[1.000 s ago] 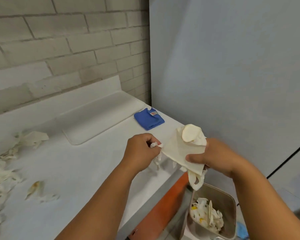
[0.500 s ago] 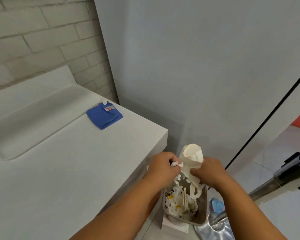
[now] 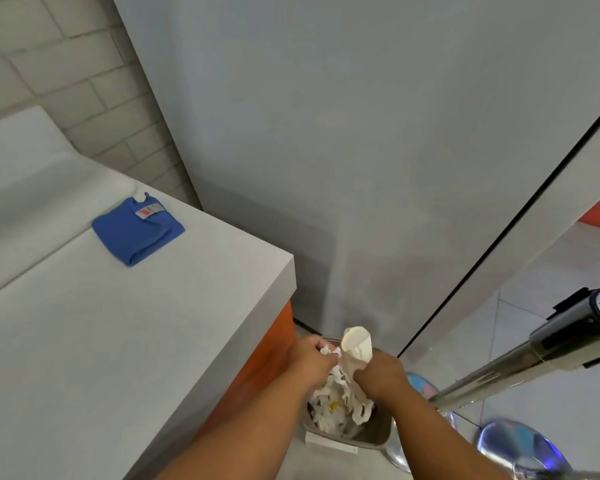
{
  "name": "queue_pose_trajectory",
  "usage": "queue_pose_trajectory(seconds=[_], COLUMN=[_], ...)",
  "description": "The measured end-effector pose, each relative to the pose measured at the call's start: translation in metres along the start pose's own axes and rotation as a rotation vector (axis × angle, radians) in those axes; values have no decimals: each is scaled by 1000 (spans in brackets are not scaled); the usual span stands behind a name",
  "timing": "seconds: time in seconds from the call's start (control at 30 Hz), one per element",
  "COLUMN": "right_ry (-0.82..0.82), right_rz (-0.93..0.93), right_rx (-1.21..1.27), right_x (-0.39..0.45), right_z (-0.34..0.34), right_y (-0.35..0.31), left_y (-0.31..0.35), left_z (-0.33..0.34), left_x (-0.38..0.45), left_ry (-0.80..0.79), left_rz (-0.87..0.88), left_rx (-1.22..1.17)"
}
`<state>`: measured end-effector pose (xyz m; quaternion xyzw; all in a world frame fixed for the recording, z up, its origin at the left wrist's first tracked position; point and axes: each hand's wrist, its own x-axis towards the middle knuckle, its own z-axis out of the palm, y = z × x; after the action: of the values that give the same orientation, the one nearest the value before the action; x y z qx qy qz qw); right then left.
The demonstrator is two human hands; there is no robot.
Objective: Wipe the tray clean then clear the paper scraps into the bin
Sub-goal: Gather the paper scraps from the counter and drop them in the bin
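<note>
Only the person's two forearms and hands appear, reaching in from the bottom edge of the head view. The left hand and the right hand are bare, without gloves. Both forearms are uncovered; no sleeve reaches into view. No watch, ring or band shows.

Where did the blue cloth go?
The blue cloth lies folded on the white counter, left in the head view, near the wall corner.
</note>
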<state>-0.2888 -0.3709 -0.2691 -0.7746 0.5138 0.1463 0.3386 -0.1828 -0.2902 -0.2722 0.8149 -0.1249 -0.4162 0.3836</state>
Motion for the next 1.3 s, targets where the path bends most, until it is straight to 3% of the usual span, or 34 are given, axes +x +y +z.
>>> queue_pose_trajectory(seconds=[0.1, 0.27, 0.37, 0.53, 0.7, 0.93, 1.13, 1.3], right_ry=[-33, -127, -106, 59, 245, 234, 213, 30], right_rz=[13, 68, 65, 15, -166, -426, -705, -863], right_rx=[-11, -18, -52, 124, 248, 360, 286, 192], right_x=[7, 8, 5, -2, -20, -75, -136, -182], right_z=[2, 4, 3, -7, -36, -56, -34, 5], right_y=[3, 9, 10, -4, -46, -104, -168, -225], left_y=[-7, -17, -14, 6, 39, 67, 38, -17], left_z=[9, 10, 0, -12, -41, -116, -194, -274], left_x=[10, 23, 22, 10, -22, -104, -162, -190], left_ry=[-37, -269, -282, -203, -124, 98, 260, 532], left_rz=[-73, -268, -274, -108, 167, 502, 474, 343], left_rx=[-98, -149, -127, 8, 66, 42, -78, -112])
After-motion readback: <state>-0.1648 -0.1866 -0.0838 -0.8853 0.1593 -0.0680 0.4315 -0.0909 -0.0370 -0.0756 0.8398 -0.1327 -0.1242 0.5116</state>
